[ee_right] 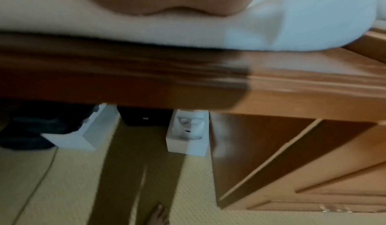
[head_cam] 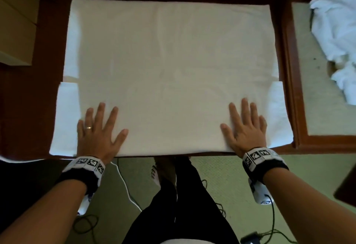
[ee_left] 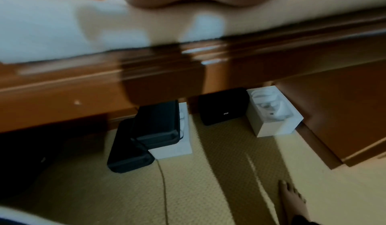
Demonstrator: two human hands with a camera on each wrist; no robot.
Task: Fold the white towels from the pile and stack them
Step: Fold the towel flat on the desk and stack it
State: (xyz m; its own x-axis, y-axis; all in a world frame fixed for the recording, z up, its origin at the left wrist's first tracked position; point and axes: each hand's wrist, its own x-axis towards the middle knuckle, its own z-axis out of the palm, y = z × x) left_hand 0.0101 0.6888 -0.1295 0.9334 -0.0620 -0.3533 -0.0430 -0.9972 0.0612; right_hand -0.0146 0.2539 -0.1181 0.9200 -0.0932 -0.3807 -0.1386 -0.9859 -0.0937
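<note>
— Where's the towel?
— The flat white terry towel (head_cam: pixel 173 70) covers the dark wooden table (head_cam: pixel 292 143). The left hand (head_cam: pixel 98 134) and right hand (head_cam: pixel 245 128) press its near edge, fingers spread, gripping nothing.
— And the pile?
— The crumpled white towel pile (head_cam: pixel 339 37) lies well right of the right hand. Beige carpet (ee_left: pixel 208 187) underneath.

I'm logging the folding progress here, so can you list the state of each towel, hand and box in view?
Large white towel: spread flat on the brown wooden table, near edge at the table's edge.
Left hand: open, flat on the towel.
Right hand: open, flat on the towel.
Pile of white towels: crumpled, unfolded.
White cardboard box on the floor: open.
</note>
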